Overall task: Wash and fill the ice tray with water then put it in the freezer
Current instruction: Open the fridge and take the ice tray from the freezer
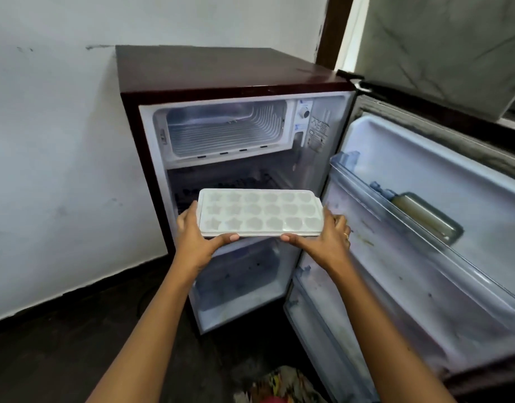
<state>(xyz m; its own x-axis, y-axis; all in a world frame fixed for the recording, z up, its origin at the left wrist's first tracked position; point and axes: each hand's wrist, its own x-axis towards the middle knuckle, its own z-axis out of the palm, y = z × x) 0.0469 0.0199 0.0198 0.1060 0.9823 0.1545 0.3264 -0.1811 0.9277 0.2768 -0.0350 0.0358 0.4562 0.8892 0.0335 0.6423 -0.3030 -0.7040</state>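
Observation:
A white ice tray (260, 213) with star and round moulds is held level in front of a small dark-red fridge (215, 74). My left hand (196, 232) grips the tray's left end and my right hand (327, 238) grips its right end, thumbs on the near edge. The fridge stands with its door swung wide to the right. The freezer compartment (225, 130) at the top of the fridge is uncovered and bare inside, above and behind the tray.
The fridge door (425, 216) juts out at the right, with a bottle (425, 216) lying on its shelf. A white wall (52, 155) is at the left, dark floor below. A thermostat dial (304, 113) sits right of the freezer. Patterned cloth (279, 385) shows at the bottom.

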